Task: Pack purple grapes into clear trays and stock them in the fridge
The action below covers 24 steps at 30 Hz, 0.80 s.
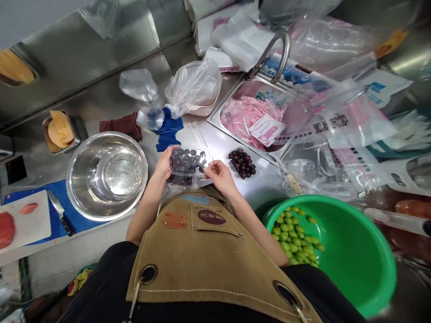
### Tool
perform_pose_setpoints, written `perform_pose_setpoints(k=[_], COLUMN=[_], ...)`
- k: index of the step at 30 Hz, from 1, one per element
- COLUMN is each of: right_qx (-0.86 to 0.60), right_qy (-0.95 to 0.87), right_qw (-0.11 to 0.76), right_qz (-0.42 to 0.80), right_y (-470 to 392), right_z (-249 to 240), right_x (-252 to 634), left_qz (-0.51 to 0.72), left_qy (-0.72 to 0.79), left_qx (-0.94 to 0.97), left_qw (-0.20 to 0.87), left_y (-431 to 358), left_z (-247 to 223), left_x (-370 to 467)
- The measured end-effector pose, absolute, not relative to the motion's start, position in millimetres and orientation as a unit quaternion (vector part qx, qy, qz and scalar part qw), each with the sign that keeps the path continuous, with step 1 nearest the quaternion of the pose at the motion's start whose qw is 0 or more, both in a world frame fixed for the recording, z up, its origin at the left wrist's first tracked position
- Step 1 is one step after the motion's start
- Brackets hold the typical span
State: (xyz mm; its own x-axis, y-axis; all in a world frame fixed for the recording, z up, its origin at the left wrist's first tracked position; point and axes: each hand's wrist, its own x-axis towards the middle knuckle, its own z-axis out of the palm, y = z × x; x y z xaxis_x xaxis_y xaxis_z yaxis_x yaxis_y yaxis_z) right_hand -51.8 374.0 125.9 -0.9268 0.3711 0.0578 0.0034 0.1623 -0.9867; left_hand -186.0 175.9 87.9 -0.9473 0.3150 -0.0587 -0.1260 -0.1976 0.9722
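My left hand (164,162) and my right hand (218,173) together hold a clear plastic box of dark grapes (188,160) over the steel counter, one hand at each end. The box sits on top of another box of dark grapes (182,180), whose edge shows beneath it. A third open box of dark grapes (242,163) rests on the counter just to the right of my right hand. My brown apron (202,251) fills the lower middle.
A steel bowl with water (107,175) stands at left, beside a knife (60,218) and a white cutting board (25,220). A green basin with green fruit (340,251) is at lower right. The sink (215,117) holds pink packets and plastic bags.
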Motion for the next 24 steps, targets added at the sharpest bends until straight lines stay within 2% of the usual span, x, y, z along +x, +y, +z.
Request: perform_pose_setpoints(k=[3,8,10,13,15,17,19,21,24], right_qx=[-0.103,-0.096,-0.102,-0.142,-0.208,-0.303,-0.368,-0.377,-0.344], right_qy=[-0.740,-0.780,-0.840,-0.910,-0.916,-0.909,-0.900,-0.901,-0.911], right_qw=[0.062,0.005,0.045,0.214,0.282,0.261,0.213,0.190,0.207], right_qz=[0.662,0.619,0.532,0.326,0.195,0.117,0.094,0.097,0.093], right_y=[354,343,357,403,443,481,507,519,512], right_z=[108,98,104,120,127,127,120,111,101], right_x=[-40,-33,-31,-26,-23,-23,-28,-37,-62], left_qz=[0.743,0.683,0.644,0.596,0.558,0.522,0.498,0.472,0.412], left_qy=[0.663,0.726,0.760,0.795,0.813,0.825,0.834,0.855,0.901], left_qx=[0.067,0.076,0.067,0.066,0.092,0.130,0.159,0.140,0.069], left_qw=[0.071,-0.036,-0.056,-0.095,-0.140,-0.173,-0.175,-0.165,-0.114], left_y=[156,134,133,137,141,148,159,171,185], left_z=[63,39,35,40,54,78,106,131,150], left_x=[-168,-152,-144,-132,-132,-149,-188,-244,-326])
